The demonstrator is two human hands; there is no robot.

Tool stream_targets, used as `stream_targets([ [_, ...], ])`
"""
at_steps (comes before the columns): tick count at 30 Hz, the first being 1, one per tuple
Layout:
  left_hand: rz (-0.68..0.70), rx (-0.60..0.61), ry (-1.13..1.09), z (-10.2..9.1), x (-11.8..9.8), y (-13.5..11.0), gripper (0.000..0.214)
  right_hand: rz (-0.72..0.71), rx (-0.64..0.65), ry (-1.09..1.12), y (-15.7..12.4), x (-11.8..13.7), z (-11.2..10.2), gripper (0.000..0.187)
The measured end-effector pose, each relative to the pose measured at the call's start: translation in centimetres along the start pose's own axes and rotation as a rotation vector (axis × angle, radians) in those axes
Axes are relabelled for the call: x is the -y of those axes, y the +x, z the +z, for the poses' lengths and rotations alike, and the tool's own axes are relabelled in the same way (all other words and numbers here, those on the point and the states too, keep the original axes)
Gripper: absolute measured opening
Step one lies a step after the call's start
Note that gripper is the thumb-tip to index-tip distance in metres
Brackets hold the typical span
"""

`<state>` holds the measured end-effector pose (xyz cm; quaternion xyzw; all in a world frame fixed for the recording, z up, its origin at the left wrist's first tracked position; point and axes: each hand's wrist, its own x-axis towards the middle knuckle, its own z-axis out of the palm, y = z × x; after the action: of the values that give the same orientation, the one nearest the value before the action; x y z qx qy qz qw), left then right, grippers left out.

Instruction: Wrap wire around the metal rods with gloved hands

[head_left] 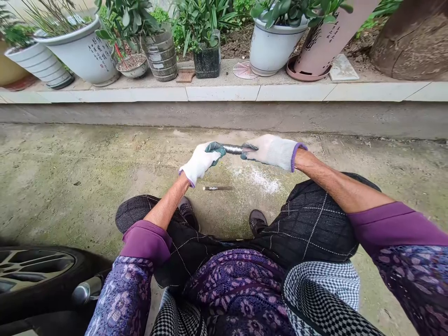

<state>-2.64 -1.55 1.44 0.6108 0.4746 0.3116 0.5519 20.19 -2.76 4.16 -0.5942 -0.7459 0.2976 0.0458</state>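
Both my hands wear white work gloves with green fingertips. My left hand and my right hand each grip one end of a short grey ribbed metal rod, held level above the concrete ground between my knees. A second thin dark rod lies on the ground just below my hands. White powder is scattered on the concrete under my right hand.
A low tiled ledge runs across the back with several potted plants, among them a white pot and a black pot. A car wheel sits at the lower left. My shoes rest on the concrete.
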Motion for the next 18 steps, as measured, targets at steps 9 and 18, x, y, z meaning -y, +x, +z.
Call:
stream_targets([
  [9,0.011,-0.020,-0.224,-0.3,-0.2,-0.5,0.011,0.089,-0.091,0.286,-1.7,3.0,-1.5,0.036],
  [18,0.029,0.104,0.002,-1.1,0.1,0.0,0.007,-0.003,0.287,0.576,-2.4,1.0,-1.5,0.046],
])
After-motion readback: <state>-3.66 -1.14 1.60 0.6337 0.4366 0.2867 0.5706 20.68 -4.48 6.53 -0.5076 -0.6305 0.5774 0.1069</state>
